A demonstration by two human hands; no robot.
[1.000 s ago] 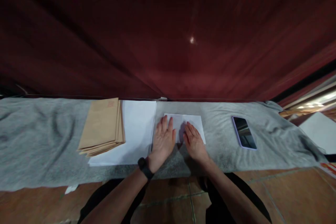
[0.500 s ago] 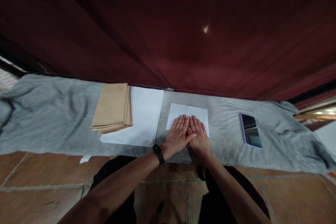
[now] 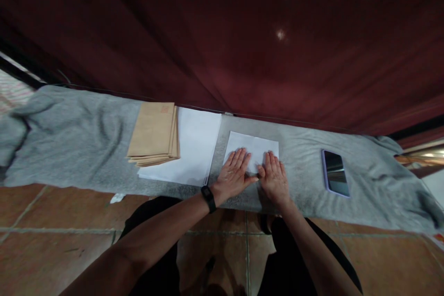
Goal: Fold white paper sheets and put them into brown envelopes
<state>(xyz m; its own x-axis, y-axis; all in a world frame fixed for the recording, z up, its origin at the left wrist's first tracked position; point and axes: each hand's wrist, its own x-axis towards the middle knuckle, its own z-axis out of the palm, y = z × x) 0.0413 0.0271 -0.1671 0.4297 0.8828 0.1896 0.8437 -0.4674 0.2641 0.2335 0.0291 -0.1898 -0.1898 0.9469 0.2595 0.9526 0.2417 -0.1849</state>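
A folded sheet of white paper (image 3: 255,147) lies flat on the grey cloth in front of me. My left hand (image 3: 235,176) rests palm down on its near left part, fingers stretched out and slightly spread. On the near right part lies my right hand (image 3: 274,180), also flat with the fingers extended. A gap separates the two hands, with their thumbs pointing toward each other. The palms hide the near edge of the paper. A black band (image 3: 208,199) circles my left wrist.
Left of the paper, a pile of brown envelopes (image 3: 152,129) overlaps a stack of white sheets (image 3: 197,148). A phone in a purple case (image 3: 335,173) lies to the right. Grey cloth (image 3: 83,143) covers the bench, which stands against a dark red surface (image 3: 222,46).
My hands, close together at the paper's middle before, have moved apart toward its left and right sides. Both stay flat on it. The camera view has shifted slightly.
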